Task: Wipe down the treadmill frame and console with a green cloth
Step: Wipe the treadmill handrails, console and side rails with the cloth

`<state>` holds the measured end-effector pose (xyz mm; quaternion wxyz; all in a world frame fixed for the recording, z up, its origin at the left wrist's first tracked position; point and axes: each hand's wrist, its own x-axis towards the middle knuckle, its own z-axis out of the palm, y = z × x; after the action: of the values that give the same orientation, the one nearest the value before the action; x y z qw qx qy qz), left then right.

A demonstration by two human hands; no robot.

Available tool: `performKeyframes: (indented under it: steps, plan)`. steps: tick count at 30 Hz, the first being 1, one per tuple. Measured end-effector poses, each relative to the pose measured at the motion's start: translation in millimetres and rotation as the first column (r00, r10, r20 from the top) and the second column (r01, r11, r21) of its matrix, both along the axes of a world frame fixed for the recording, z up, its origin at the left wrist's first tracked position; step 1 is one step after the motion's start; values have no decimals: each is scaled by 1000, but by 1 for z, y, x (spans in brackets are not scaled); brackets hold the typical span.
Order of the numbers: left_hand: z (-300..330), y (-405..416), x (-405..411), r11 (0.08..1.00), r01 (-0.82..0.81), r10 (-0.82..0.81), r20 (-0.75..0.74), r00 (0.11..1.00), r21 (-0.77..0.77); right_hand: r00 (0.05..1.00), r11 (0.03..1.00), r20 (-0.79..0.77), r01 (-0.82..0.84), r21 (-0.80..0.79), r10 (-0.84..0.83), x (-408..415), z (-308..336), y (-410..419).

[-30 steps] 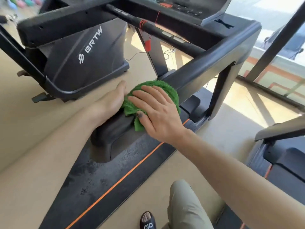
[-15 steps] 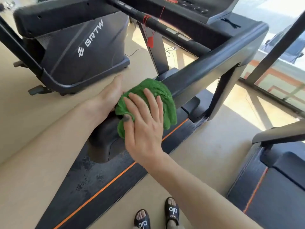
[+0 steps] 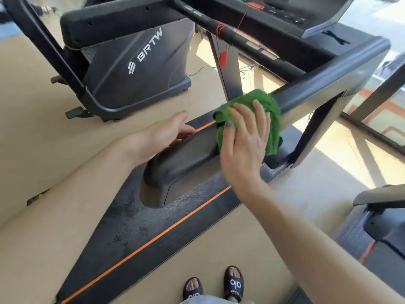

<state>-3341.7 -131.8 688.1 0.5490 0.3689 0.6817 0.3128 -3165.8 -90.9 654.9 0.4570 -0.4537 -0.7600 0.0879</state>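
A green cloth (image 3: 272, 110) is draped over the black right handrail (image 3: 324, 88) of the treadmill, near the rail's rear end. My right hand (image 3: 243, 141) lies flat on the cloth with straight, spread fingers and presses it against the rail. My left hand (image 3: 162, 134) rests on the far side of the rail's thick end piece (image 3: 182, 163), fingers loosely extended, apart from the cloth. The console (image 3: 285, 12) with a red button is at the top, and a red cord and tag (image 3: 223, 55) hang from the crossbar.
The treadmill belt side rail with an orange stripe (image 3: 166, 229) runs below the handrail. Another grey BRTW machine (image 3: 135, 62) stands at the left. A second treadmill (image 3: 381, 216) is at the right. My feet in black slides (image 3: 232, 284) stand on the tan floor.
The cloth and my right hand have slid forward along the handrail, away from the end piece. My left hand has stayed by the end piece and no longer touches the cloth.
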Motion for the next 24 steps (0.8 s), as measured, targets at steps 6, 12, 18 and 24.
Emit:
performKeyframes:
  steps: [6, 12, 18, 24]
  plan:
    - [-4, -31, -18, 992, -129, 115, 372, 921, 14, 899, 884, 228, -419, 207, 373, -38, -18, -96]
    - [-30, -63, -10, 938, -342, 282, 455, 845, 54, 872, 833, 373, -444, 329, 317, 16, -4, 18]
    - [-32, -70, -2, 896, -417, 331, 395, 857, 154, 997, 985, 31, -68, 158, 64, -19, -15, -34]
    - [-30, -75, -7, 916, -375, 248, 530, 811, 144, 922, 807, 323, -354, 473, 215, -46, -47, -94]
